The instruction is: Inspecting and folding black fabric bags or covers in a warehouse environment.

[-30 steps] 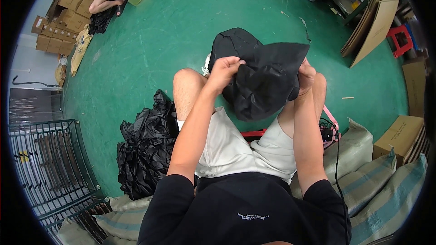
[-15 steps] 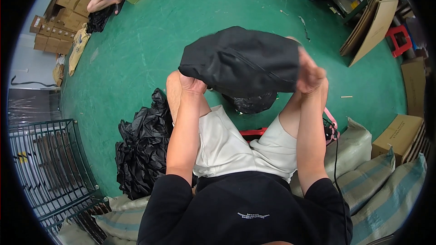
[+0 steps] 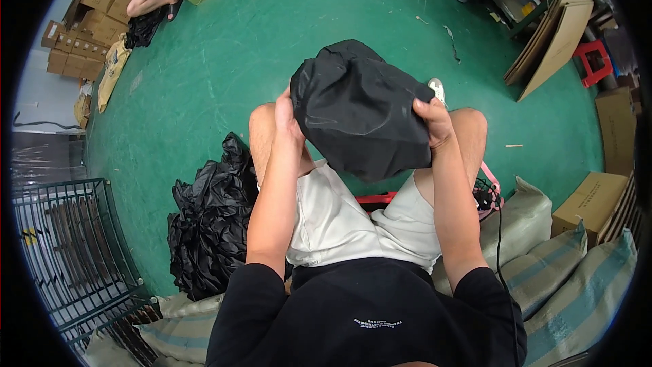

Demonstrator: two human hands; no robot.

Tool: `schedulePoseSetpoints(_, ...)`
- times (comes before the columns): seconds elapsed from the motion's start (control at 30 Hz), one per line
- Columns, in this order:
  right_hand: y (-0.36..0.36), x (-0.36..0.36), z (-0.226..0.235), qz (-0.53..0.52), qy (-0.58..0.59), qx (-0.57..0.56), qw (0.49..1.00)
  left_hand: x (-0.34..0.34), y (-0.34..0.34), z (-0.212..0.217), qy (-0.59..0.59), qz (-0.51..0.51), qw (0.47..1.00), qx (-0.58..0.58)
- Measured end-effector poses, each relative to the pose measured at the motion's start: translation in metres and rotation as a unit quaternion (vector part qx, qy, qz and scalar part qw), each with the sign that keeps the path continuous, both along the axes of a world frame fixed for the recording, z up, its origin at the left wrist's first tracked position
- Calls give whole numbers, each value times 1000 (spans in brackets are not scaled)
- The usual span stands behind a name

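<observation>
Head view: both hands grip a black cloth bundle

Head view shows both forearms raised from the lower edge, elbows bent. The left hand (image 3: 288,122) and right hand (image 3: 431,122) are closed on opposite edges of a black cloth bundle (image 3: 356,109), held above the knees. A heap of black bags (image 3: 210,217) lies on the green floor (image 3: 224,47) to the left.
</observation>
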State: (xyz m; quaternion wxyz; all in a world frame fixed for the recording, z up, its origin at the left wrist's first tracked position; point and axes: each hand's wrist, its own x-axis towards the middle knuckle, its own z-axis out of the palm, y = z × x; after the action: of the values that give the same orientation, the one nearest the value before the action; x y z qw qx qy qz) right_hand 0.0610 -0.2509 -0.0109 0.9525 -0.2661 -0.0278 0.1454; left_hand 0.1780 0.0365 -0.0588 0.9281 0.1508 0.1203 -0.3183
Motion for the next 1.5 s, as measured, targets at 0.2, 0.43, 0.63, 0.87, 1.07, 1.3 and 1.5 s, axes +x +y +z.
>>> schedulePoseSetpoints(0.2,5,6,7,-88,54,-33,994,-23,-16,45,-134,-84,980,117)
schedulePoseSetpoints(0.43,-18,-1,-17,-92,-52,187,977,-23,-9,62,-178,54,971,-148)
schedulePoseSetpoints(0.63,-10,10,14,-140,55,201,968,-43,-23,54,-276,-24,957,83)
schedulePoseSetpoints(0.87,-1,3,29,-110,206,67,970,-31,-18,46,-93,-9,994,-62)
schedulePoseSetpoints(1.07,6,12,31,-139,117,44,982,-43,-34,56,-103,-7,991,-81)
schedulePoseSetpoints(1.3,-5,6,26,-124,75,14,989,-49,-49,46,-146,-66,972,172)
schedulePoseSetpoints(1.5,-5,16,14,-162,237,-117,951,-40,-40,53,-74,-81,991,80)
